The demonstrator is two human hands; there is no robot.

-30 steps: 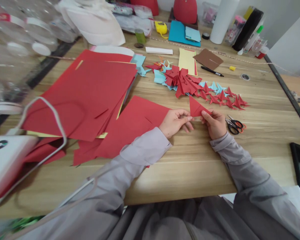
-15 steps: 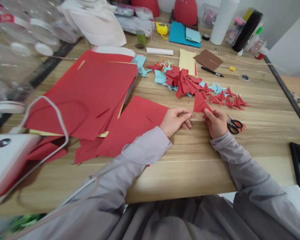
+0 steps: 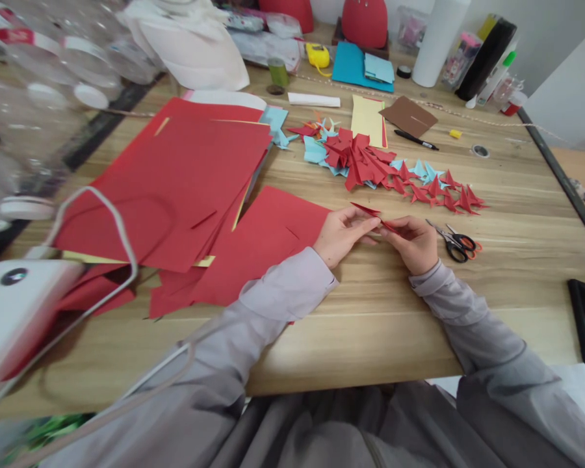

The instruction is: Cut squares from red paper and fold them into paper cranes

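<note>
Between my two hands is a small folded piece of red paper [image 3: 367, 209], seen nearly edge-on above the table. My left hand [image 3: 345, 235] pinches it between thumb and fingers. From the other side my right hand [image 3: 413, 243] is closed on its right end, fingertips almost meeting the left ones. Behind my hands lies a pile of folded red and light blue paper pieces [image 3: 358, 159]. Small red and blue star-like folded shapes [image 3: 433, 186] spread to its right. Beside my left forearm rests a red paper sheet [image 3: 268, 247].
Scissors [image 3: 457, 244] lie just right of my right hand. A large stack of red sheets [image 3: 175, 175] covers the left side, with a white device [image 3: 29, 312] and its cable in front. A black pen [image 3: 416, 139], brown paper [image 3: 409, 118] and yellow tape measure [image 3: 318, 56] lie farther back.
My left hand has closed in and now grips the red paper too. The paper has turned from showing its flat triangular face to nearly edge-on. My right hand has tilted slightly inward.
</note>
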